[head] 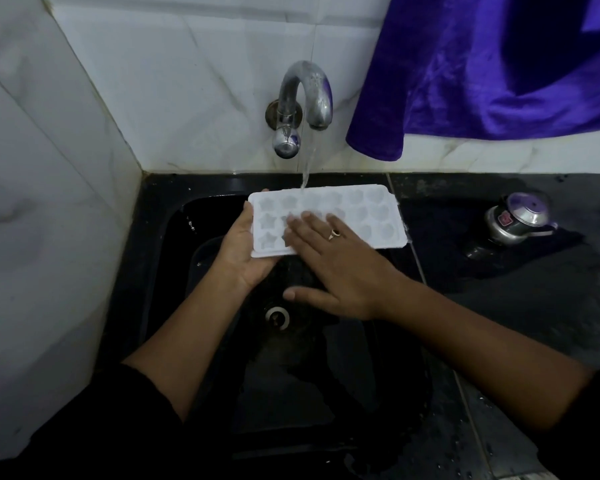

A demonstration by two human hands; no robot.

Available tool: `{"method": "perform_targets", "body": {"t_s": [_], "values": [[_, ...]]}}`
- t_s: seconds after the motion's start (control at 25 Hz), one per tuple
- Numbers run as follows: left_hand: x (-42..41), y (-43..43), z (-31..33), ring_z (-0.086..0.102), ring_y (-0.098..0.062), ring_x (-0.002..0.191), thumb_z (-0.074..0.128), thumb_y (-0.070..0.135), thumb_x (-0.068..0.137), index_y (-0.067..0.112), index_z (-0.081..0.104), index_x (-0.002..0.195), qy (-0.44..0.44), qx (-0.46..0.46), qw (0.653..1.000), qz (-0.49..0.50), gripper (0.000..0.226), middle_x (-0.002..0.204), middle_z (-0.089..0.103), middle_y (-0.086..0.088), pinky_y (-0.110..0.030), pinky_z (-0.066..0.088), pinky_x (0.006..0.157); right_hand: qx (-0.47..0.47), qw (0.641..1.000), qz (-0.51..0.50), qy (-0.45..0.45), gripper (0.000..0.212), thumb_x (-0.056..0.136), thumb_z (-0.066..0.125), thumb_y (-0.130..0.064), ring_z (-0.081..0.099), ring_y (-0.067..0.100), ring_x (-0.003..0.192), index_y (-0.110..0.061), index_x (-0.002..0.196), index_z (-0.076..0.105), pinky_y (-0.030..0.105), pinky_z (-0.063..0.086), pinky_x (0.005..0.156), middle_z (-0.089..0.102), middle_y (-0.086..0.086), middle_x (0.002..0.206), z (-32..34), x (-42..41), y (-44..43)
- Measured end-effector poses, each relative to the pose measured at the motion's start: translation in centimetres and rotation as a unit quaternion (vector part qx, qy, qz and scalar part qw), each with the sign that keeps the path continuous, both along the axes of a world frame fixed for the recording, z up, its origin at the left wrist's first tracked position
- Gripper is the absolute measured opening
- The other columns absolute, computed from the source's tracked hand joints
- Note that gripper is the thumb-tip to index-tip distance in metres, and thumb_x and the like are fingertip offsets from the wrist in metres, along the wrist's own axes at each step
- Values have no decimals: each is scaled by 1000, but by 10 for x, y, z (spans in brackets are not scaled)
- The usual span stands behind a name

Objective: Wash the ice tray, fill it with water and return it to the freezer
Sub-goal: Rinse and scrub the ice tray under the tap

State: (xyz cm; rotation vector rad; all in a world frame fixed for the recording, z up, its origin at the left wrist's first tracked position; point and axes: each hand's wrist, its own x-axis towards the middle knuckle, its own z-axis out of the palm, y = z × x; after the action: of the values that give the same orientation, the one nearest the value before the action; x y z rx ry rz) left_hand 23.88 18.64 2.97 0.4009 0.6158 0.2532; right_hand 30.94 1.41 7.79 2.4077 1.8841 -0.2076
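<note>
The tap [305, 95] runs onto the ice tray [378, 216]; purple cloth [482, 81], metal pot [515, 220] right.

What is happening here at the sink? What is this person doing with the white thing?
A person is washing a white ice tray under the running tap, over the black sink. The left hand holds the tray by its left end, palm beneath and thumb on the rim. The right hand lies flat on top, its straight fingers on the moulds. The water falls on the tray's far edge. Washing is under way; filling and the freezer are not yet done.
</note>
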Motion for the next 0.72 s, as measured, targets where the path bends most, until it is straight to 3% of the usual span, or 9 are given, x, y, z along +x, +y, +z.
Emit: {"method": "perform_targets", "body": {"t_s": [0.08,0.2,0.28,0.36,0.48,0.56,0.68,0.72], "values": [[5,-3,0,76,-36,103,36,50,107,12,46,155,-16,1,1000,-25,62,136,65,-24,-53,64,73,6,1000,-1,-6,93,99,16,-77,-1,22,160,-12,165,9,48,1,130,4,9,173,3,12,0],[12,-12,3,73,-38,108,35,52,107,6,46,153,-26,-2,998,-48,66,134,66,-24,-54,62,83,28,996,-82,-3,94,99,15,-77,2,23,160,-10,165,10,49,2,129,6,11,173,7,23,5],[16,-10,1,71,-36,110,35,53,107,10,46,155,-15,-12,999,-40,65,136,65,-23,-53,56,93,17,1000,-17,0,97,98,16,-78,1,24,160,-8,165,11,49,3,129,6,12,172,1,8,1],[15,-13,3,75,-34,101,35,53,108,10,52,149,-5,-8,999,-38,62,123,72,-22,-52,55,90,8,1000,27,-3,95,99,17,-77,1,23,160,-9,165,12,49,4,130,7,12,172,-1,4,-4],[16,-25,6,78,-32,91,32,53,109,9,63,130,8,-6,999,-49,58,107,78,-19,-51,55,83,20,999,-46,-4,91,100,13,-75,2,23,160,-11,165,12,49,2,129,9,11,173,7,22,4],[16,-28,6,78,-34,94,33,55,109,7,61,136,4,-24,999,-43,62,112,76,-21,-51,61,81,19,1000,-17,0,91,100,15,-74,4,25,160,-9,165,14,49,3,129,10,13,172,3,16,2],[20,-29,-1,69,-36,118,37,55,107,9,53,149,-17,-62,997,-32,64,135,66,-25,-55,62,86,6,998,56,9,82,104,18,-67,5,23,160,-12,164,18,48,5,129,12,10,172,0,13,-8],[20,-34,-1,71,-34,115,38,53,108,9,55,146,-17,-61,997,-32,61,132,68,-23,-52,63,84,12,999,42,11,78,105,15,-64,5,22,160,-14,165,17,48,4,129,12,9,172,3,23,-4]]}}
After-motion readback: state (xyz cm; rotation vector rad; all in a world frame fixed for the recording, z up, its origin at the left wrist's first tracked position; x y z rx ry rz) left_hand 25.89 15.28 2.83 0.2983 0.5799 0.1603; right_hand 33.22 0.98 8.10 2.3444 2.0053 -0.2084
